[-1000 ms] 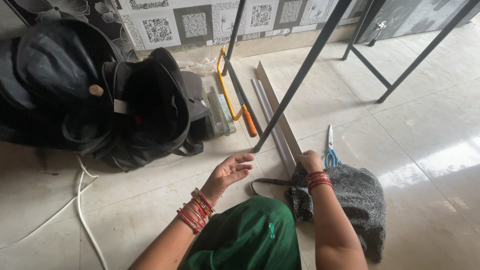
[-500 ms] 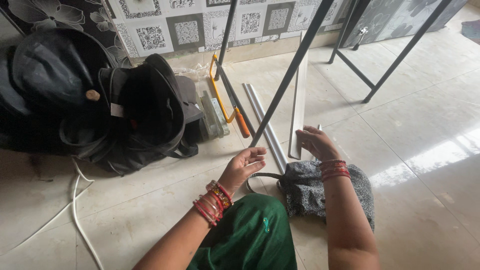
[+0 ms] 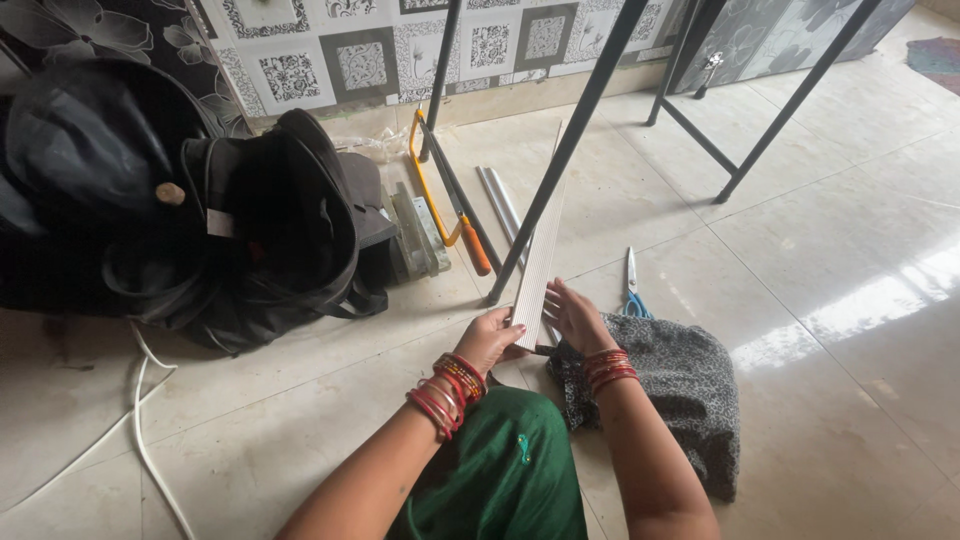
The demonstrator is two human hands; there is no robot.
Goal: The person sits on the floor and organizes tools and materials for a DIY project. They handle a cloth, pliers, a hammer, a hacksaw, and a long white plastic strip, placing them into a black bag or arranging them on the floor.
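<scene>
1. Both our hands meet on one long, flat, ribbed white plastic strip (image 3: 537, 268), which rises from our lap area and slants away over the pale tiled floor (image 3: 820, 250), its far end near a black metal table leg (image 3: 565, 150).
2. Our left hand (image 3: 490, 338) has its fingers curled around the strip's near end, grasping its left edge.
3. Our right hand (image 3: 573, 315) lies against the strip's right edge with fingers fairly straight, pressing rather than clenching.
4. Red bangles ring both wrists, and our green-clad knee (image 3: 505, 475) sits just below.
5. Beside the right hand lies a grey patterned cloth (image 3: 690, 390), with blue-handled scissors (image 3: 631, 290) just beyond it.
6. Further out, two more white strips (image 3: 500, 200) lie flat on the floor next to a yellow-framed hacksaw with an orange handle (image 3: 445, 195).
7. To the left we see a slumped black backpack (image 3: 200, 210), and a white cable (image 3: 140, 420) trailing across the tiles.
</scene>
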